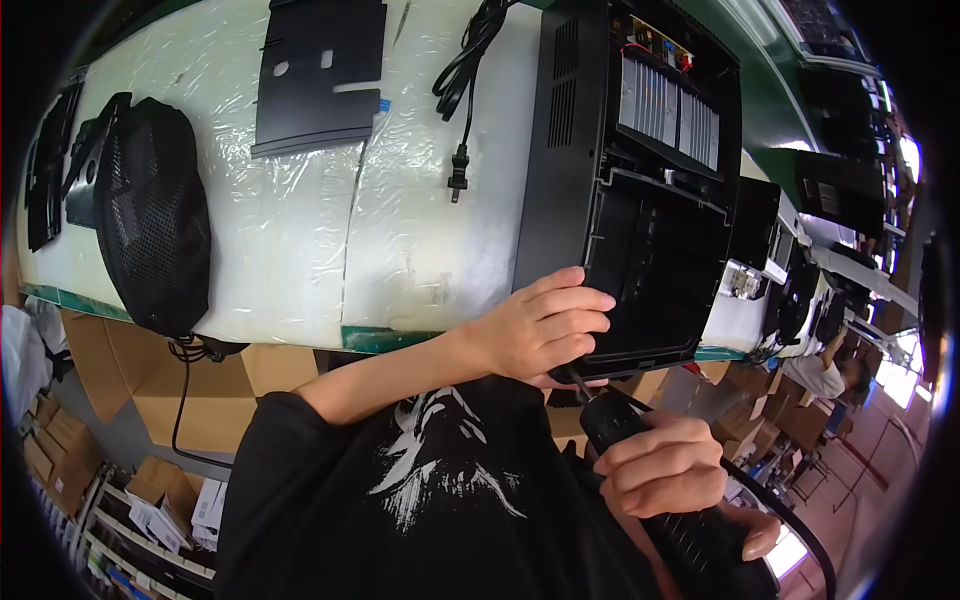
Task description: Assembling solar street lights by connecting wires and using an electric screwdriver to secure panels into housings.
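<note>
A large black electronics housing lies on the wrapped white worktop, its inside facing up. A silver finned block sits in its far part, and the near part is a dark cavity. My left hand is closed over the housing's near left corner, thumb below the edge. In my right hand is a black corded electric screwdriver, fingers wrapped round its body. The tool's tip points at the near side of the housing, just under my left hand; the exact contact spot is hidden.
A coiled black power cord and a flat black panel lie left of the housing. A black mesh bag stands at the far left. Cardboard boxes are below the table edge. A co-worker is at the right.
</note>
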